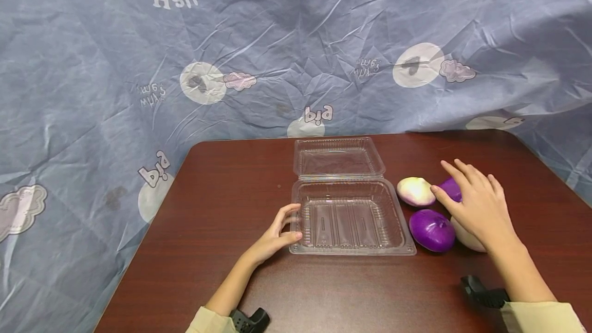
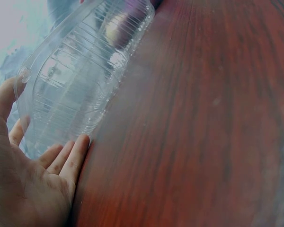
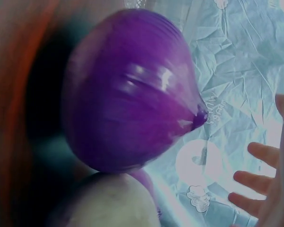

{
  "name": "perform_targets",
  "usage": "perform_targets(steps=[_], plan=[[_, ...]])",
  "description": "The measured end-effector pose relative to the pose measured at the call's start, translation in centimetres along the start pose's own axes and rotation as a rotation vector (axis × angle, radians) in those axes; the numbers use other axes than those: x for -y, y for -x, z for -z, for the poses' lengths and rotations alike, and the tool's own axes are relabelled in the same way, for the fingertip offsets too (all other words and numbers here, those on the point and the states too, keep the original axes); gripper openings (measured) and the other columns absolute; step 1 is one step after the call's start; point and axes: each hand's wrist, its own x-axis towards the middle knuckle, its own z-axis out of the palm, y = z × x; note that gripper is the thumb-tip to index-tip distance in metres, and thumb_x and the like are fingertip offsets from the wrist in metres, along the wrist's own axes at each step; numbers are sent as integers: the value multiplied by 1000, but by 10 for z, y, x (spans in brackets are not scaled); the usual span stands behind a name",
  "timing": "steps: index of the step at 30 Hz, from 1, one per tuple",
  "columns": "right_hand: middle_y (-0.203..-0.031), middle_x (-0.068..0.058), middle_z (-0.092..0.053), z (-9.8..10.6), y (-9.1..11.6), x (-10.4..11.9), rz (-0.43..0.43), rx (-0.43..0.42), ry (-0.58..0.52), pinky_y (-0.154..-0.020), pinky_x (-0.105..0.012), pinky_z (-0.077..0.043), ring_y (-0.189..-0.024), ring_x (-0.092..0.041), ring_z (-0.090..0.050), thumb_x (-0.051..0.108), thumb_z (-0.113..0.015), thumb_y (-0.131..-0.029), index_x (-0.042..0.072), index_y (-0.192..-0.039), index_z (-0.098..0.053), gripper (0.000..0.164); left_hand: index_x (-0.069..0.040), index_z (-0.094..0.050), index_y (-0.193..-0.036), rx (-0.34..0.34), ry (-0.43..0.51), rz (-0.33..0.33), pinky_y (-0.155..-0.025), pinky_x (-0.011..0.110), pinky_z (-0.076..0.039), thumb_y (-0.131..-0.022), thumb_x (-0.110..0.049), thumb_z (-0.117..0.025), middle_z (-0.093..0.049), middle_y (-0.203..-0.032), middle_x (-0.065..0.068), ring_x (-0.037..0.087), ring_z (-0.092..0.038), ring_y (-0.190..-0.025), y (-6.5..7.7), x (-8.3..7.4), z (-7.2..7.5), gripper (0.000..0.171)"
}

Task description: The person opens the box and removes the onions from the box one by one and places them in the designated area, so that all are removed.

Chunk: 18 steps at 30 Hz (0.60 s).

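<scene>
A clear plastic clamshell container (image 1: 351,222) lies open on the table, its lid (image 1: 335,158) folded back away from me. My left hand (image 1: 273,235) rests at its left edge. The thumb touches the near corner of the rim, and extended fingers (image 2: 75,158) lie along the outer wall. My right hand (image 1: 483,204) hovers, fingers spread and holding nothing, over a group of onions right of the container. A glossy purple onion (image 1: 432,230) sits nearest the container's right side. Behind it is a pale onion (image 1: 415,190) with a purple lower edge. My right hand partly covers another purple onion (image 1: 449,189) and a whitish one (image 1: 467,235).
The dark reddish-brown table (image 1: 222,179) extends left of the container and in front of it. A blue printed cloth (image 1: 277,55) hangs behind the table's far edge. Dark bands with mounts (image 1: 483,292) are worn on both wrists.
</scene>
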Motion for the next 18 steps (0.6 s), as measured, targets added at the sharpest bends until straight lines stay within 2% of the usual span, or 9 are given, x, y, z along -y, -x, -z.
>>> perform_targets(steps=[3, 6, 12, 18], plan=[[-148, -21, -20, 1, -6, 0, -27, 112, 42, -102, -67, 8, -135, -43, -14, 55, -44, -87, 20, -145, -22, 71, -17, -16, -141, -1, 3, -4, -99, 46, -37, -89, -19, -54, -14, -148, 7, 31, -25, -131, 1, -1, 0, 64], [-149, -21, -14, 0, -12, -2, -48, 201, 96, -96, -71, 12, -135, -47, -7, 62, -41, -85, 21, -146, -18, 76, -16, -16, -141, -1, 7, -10, -98, 46, -37, -89, -15, -54, -13, -148, 9, 32, -25, -131, 1, -1, 0, 65], [-149, -22, -11, -6, -16, -7, -54, 318, 175, -89, -77, 8, -131, -53, -8, 69, -37, -82, 21, -145, -17, 82, -17, -17, -141, -11, 4, -8, -97, 41, -38, -89, -16, -54, -18, -146, 11, 32, -27, -131, 1, -2, 0, 64], [-148, -23, -13, -11, -14, -8, -60, 373, 179, -86, -80, 3, -129, -55, -13, 72, -38, -80, 21, -145, -17, 86, -17, -18, -140, -10, -1, -13, -98, 42, -38, -88, -21, -56, -20, -145, 11, 31, -28, -130, 0, 0, 0, 64]])
